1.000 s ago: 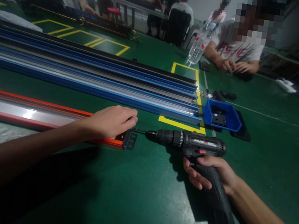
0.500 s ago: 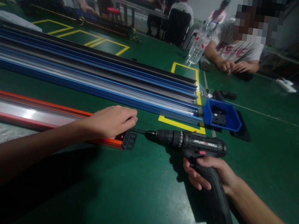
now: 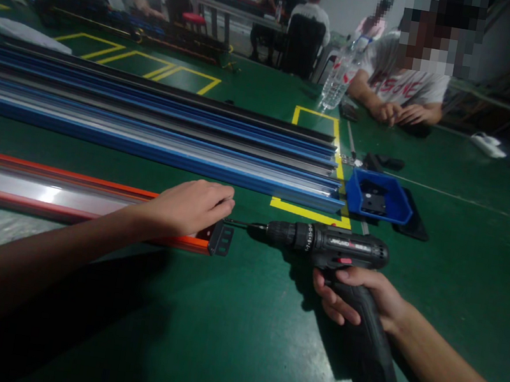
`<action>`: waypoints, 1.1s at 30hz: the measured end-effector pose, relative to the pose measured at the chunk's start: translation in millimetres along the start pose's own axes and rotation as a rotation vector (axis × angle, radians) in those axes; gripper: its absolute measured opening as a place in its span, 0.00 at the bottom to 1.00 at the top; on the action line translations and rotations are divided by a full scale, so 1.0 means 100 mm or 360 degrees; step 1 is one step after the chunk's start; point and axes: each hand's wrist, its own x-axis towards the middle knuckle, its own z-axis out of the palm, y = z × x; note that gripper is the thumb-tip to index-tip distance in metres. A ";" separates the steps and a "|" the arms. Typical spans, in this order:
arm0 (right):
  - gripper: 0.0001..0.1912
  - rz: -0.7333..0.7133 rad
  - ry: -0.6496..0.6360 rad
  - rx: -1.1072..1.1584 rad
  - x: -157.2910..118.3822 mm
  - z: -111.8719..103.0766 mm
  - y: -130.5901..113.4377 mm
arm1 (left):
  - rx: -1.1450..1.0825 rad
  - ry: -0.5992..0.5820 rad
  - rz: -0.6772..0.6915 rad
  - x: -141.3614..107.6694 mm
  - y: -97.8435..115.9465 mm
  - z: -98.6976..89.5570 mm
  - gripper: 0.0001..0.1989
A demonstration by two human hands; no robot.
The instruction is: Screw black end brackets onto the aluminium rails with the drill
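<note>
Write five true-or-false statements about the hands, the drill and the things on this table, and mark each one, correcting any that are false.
1. The right hand grips the power drill. True.
2. The left hand rests on the blue rails. False: it is at the end of the orange-edged rail.
3. The drill bit points away from the black slotted bracket. False: it points toward the rail end where that bracket sits.
4. The blue bin is empty. False: dark parts lie inside.
5. Clear bottles stand beyond the blue rails. True.
</note>
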 end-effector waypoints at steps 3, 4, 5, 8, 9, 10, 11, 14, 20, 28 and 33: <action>0.14 -0.0001 0.0003 -0.0008 -0.01 -0.01 0.01 | -0.0012 -0.0009 -0.0015 0.00 0.00 0.00 0.18; 0.14 0.0002 0.0004 -0.0007 -0.01 -0.01 0.01 | -0.0016 -0.0008 -0.0013 0.00 0.00 0.00 0.18; 0.14 0.0002 0.0003 -0.0005 -0.01 -0.01 0.02 | -0.0019 -0.0007 -0.0009 0.00 0.00 0.01 0.18; 0.14 -0.0005 0.0008 -0.0003 0.00 -0.01 0.02 | -0.0026 -0.0004 -0.0009 0.00 -0.01 0.01 0.18; 0.14 -0.0005 0.0011 -0.0006 0.00 -0.01 0.02 | -0.0026 -0.0005 -0.0008 0.00 -0.01 0.01 0.18; 0.14 -0.0003 0.0014 -0.0008 0.00 0.00 0.02 | -0.0024 -0.0005 -0.0006 0.00 -0.01 0.01 0.18; 0.14 0.0001 0.0014 -0.0010 0.00 0.00 0.02 | -0.0022 -0.0005 -0.0001 0.00 -0.01 0.01 0.18; 0.13 0.0007 0.0012 -0.0013 0.00 -0.01 0.01 | -0.0012 0.0001 0.0008 0.00 -0.01 0.01 0.18; 0.14 0.0003 0.0012 -0.0011 0.00 -0.01 0.01 | 0.0009 0.0006 0.0023 0.00 -0.02 0.01 0.18; 0.14 0.0004 0.0014 -0.0010 0.00 0.01 0.01 | 0.0016 0.0007 0.0056 0.01 -0.05 0.03 0.18; 0.14 -0.0001 0.0043 -0.0025 0.00 0.00 0.01 | 0.0003 -0.0005 0.0015 0.01 -0.03 0.02 0.18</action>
